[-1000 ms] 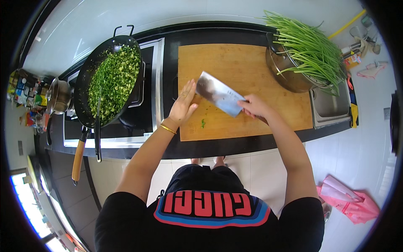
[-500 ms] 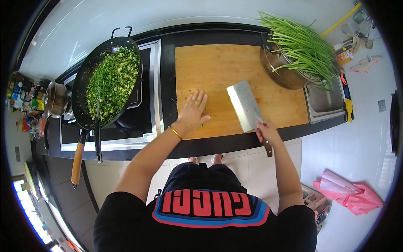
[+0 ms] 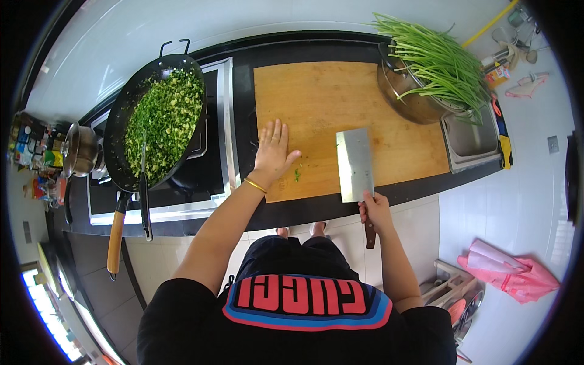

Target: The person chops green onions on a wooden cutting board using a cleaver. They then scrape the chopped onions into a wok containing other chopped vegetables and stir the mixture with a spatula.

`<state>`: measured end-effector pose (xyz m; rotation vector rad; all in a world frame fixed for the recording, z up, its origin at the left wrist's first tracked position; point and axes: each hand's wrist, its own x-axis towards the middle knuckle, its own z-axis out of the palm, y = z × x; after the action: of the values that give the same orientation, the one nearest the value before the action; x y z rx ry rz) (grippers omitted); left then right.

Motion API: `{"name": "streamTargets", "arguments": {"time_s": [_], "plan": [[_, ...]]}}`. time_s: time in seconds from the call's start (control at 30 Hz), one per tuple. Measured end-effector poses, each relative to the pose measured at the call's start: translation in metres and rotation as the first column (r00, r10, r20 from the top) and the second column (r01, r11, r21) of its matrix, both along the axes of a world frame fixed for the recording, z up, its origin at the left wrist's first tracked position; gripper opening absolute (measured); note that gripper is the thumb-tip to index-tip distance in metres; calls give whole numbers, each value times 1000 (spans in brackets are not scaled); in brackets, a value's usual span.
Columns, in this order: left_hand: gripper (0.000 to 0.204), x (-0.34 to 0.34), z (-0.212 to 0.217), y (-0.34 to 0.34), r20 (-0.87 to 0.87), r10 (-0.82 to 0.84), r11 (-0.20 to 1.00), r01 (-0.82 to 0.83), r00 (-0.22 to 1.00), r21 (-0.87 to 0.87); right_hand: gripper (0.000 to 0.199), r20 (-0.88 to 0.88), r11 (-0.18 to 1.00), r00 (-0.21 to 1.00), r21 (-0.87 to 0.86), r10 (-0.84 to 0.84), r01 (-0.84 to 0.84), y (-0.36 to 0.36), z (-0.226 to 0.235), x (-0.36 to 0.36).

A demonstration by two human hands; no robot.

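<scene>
My left hand [image 3: 273, 152] lies flat on the left part of the wooden cutting board [image 3: 316, 91], fingers stretched out and thumb spread. Beside its thumb are a few green scraps [image 3: 297, 174]. In my right hand [image 3: 375, 213] is a cleaver [image 3: 355, 164], gripped by its brown handle, the broad blade pointing away from me over the board's front part. To the left, a wok [image 3: 115, 146] on the stove holds a chopped green and pale yellow mix [image 3: 164, 118]. A long-handled utensil [image 3: 144, 201] rests in it.
At the back right, a bundle of long green stalks [image 3: 432, 61] lies across a steel pot [image 3: 398, 97]. A sink [image 3: 471, 134] adjoins the board's right end. A lidded pot [image 3: 80, 148] stands left of the wok, whose wooden handle [image 3: 115, 240] juts past the counter's front edge.
My left hand has shifted a little left and away from me, uncovering more green scraps. My right hand has drawn the cleaver toward me and turned its blade more upright in view.
</scene>
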<state>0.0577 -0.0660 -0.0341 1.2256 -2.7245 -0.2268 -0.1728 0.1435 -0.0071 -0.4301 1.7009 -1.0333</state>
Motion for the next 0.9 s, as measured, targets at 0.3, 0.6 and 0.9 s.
{"name": "streamTargets", "arguments": {"time_s": [0.3,0.6,0.9], "plan": [[79,4,18,62,-284,-255,936,310,924,166,34,46,999,998,25,30,-31,12,3,19],[80,-27,8,72,-70,165,979,-155,984,133,35,-67,998,996,12,62,-62,9,-7,63],[77,-37,8,76,-165,122,978,-91,979,186,36,70,997,995,-53,67,-64,7,-22,105]]}}
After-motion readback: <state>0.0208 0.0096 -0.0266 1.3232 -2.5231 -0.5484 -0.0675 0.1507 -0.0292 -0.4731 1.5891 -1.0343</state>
